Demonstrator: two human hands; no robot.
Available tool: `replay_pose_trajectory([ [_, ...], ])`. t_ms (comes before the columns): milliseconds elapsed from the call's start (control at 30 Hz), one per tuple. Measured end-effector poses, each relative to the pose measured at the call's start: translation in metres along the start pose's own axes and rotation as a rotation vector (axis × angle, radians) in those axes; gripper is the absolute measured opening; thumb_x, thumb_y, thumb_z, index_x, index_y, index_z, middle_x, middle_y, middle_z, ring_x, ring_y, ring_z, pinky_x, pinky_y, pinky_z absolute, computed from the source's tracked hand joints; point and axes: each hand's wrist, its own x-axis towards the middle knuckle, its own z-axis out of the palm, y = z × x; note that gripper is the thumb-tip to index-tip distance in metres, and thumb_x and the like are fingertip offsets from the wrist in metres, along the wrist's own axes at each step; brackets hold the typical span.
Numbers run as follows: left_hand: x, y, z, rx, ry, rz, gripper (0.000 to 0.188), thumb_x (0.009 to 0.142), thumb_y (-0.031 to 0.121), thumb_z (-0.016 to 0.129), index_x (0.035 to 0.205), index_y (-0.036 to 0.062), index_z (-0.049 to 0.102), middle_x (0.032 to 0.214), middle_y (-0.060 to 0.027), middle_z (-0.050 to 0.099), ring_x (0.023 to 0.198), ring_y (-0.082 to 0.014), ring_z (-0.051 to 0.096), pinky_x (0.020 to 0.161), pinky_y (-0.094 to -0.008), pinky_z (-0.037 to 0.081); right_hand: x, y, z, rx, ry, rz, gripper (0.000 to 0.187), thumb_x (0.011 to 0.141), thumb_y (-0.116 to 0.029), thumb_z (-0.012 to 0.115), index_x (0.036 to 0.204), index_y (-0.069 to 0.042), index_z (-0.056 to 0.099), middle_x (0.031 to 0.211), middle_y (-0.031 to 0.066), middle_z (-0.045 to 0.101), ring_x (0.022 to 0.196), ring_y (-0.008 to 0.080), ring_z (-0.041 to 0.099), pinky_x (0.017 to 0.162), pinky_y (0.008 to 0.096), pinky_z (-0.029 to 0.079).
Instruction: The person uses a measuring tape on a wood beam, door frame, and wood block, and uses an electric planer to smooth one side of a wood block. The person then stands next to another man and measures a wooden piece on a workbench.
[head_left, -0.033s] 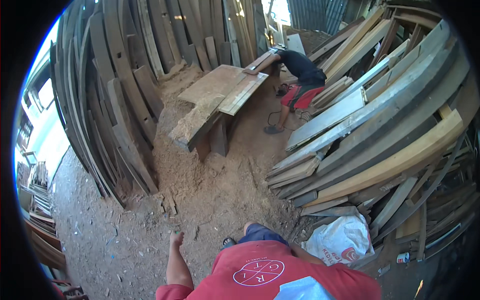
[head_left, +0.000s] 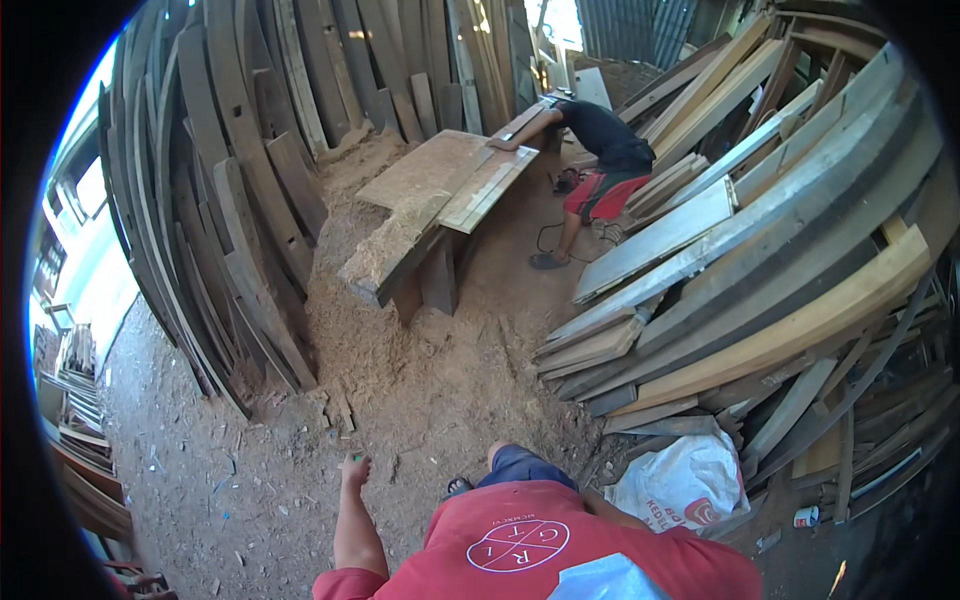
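Observation:
My left hand [head_left: 355, 470] hangs low over the dirt floor, at the end of a bare forearm held out to my left. Its fingers look curled, and a tiny green spot shows at them; what it is, I cannot make out. Of my right arm only a piece of bare forearm [head_left: 612, 508] shows beside my red shirt [head_left: 500, 530]; the hand itself is hidden. A white printed sack [head_left: 680, 475] lies just right of that arm. My sandalled foot [head_left: 458, 486] stands on the floor between my two arms.
Ahead, a person in a dark top [head_left: 600, 135] bends over a workbench [head_left: 405, 285] carrying boards [head_left: 487, 190] and sawdust. Upright planks [head_left: 240, 130] line the left. Long boards [head_left: 780, 250] are stacked at right. Wood scraps [head_left: 340, 410] lie on the floor.
The view has shifted very slightly. My left hand sits a touch higher in the picture; otherwise the scene looks the same.

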Motion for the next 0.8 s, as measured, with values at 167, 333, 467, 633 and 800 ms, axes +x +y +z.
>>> replay_pose_trajectory([
  [167, 0.059, 0.069, 0.043, -0.285, -0.218, -0.013, 0.027, 0.091, 0.017, 0.061, 0.115, 0.0042, 0.058, 0.072, -0.0093, 0.061, 0.057, -0.0199, 0.062, 0.051, -0.0345, 0.052, -0.002, -0.039, -0.045, 0.052, -0.105, 0.098, 0.043, 0.079, -0.032, 0.068, 0.112, -0.005, 0.067, 0.108, 0.0225, 0.069, 0.093, 0.0379, 0.069, 0.078, 0.0453, 0.056],
  [333, 0.105, 0.064, 0.063, 0.027, -0.334, -0.138, 0.019, 0.094, 0.021, 0.055, 0.095, 0.0023, 0.058, 0.069, -0.0112, 0.060, 0.055, -0.0249, 0.062, 0.049, -0.0385, 0.049, 0.047, -0.072, -0.102, 0.111, -0.168, 0.144, 0.044, 0.079, -0.031, 0.067, 0.114, -0.004, 0.066, 0.109, 0.0236, 0.068, 0.095, 0.0396, 0.068, 0.080, 0.0460, 0.055],
  [467, 0.129, 0.029, 0.056, 0.318, -0.407, -0.323, 0.025, 0.092, 0.025, 0.060, 0.102, 0.0019, 0.063, 0.075, -0.0121, 0.065, 0.055, -0.0242, 0.062, 0.048, -0.0425, 0.049, 0.106, -0.096, -0.169, 0.120, -0.196, 0.125, 0.044, 0.079, -0.031, 0.067, 0.115, -0.004, 0.065, 0.109, 0.0246, 0.068, 0.096, 0.0409, 0.068, 0.081, 0.0466, 0.055],
  [633, 0.114, 0.069, 0.073, 0.509, -0.636, -0.350, 0.030, 0.091, 0.027, 0.061, 0.102, -0.0008, 0.062, 0.078, -0.0139, 0.066, 0.053, -0.0254, 0.061, 0.047, -0.0418, 0.049, 0.166, -0.107, -0.237, 0.056, -0.205, 0.053, 0.045, 0.080, -0.030, 0.066, 0.116, -0.004, 0.064, 0.110, 0.0257, 0.067, 0.097, 0.0426, 0.067, 0.083, 0.0473, 0.055],
  [800, 0.172, 0.178, 0.146, 0.578, -0.543, -0.273, 0.031, 0.090, 0.027, 0.059, 0.097, -0.0015, 0.068, 0.082, -0.0153, 0.070, 0.064, -0.0258, 0.067, 0.064, -0.0421, 0.055, 0.189, -0.170, -0.357, -0.077, 0.168, -0.033, 0.046, 0.079, -0.030, 0.067, 0.118, -0.006, 0.060, 0.107, 0.0259, 0.067, 0.098, 0.0434, 0.066, 0.086, 0.0488, 0.054],
])
